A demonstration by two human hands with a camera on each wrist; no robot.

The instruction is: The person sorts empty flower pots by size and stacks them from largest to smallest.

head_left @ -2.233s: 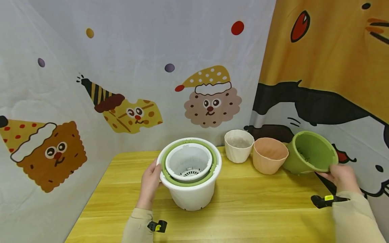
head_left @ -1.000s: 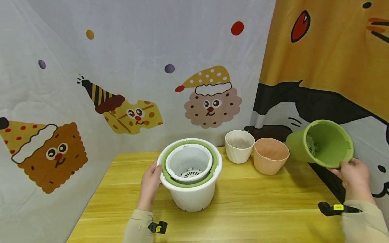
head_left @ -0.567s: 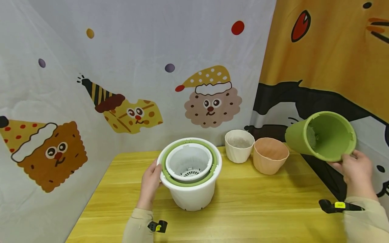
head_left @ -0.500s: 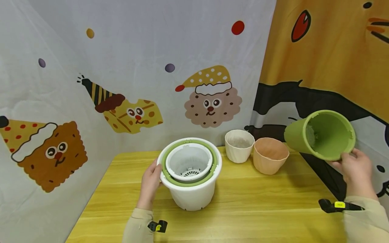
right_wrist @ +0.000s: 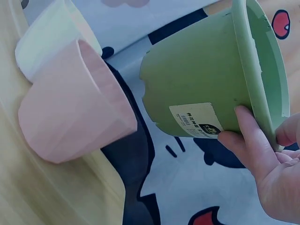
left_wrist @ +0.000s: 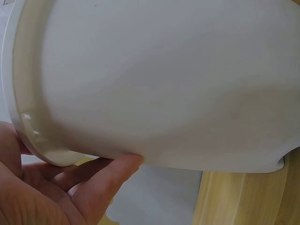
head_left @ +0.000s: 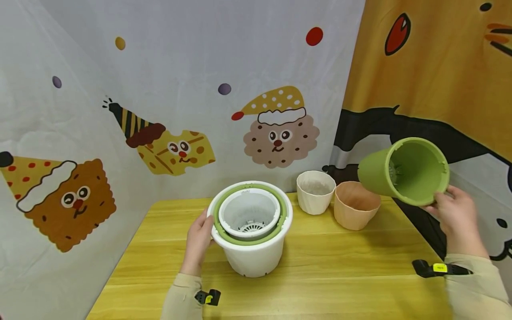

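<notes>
My left hand [head_left: 198, 240] grips the rim of a large white flowerpot [head_left: 254, 260] on the table; in the left wrist view its fingers [left_wrist: 112, 180] lie along the pot's side. A green pot [head_left: 276, 235] and a smaller white pot [head_left: 250, 211] with a slotted bottom are nested inside it. My right hand [head_left: 458, 218] pinches the rim of another green flowerpot [head_left: 424, 171], held in the air and tilted, its mouth toward the head camera. A paper label [right_wrist: 197, 119] shows on its side in the right wrist view.
A small cream pot [head_left: 315, 193] and a peach pot [head_left: 354, 206] stand side by side at the back of the wooden table [head_left: 340, 275]. The raised green pot overlaps the peach one in the head view. Printed cloth [head_left: 180, 53] hangs behind and at both sides.
The right hand has lifted the green pot off the back right of the table, first rightward and up, then a little left. The left hand and nested pots have stayed put.
</notes>
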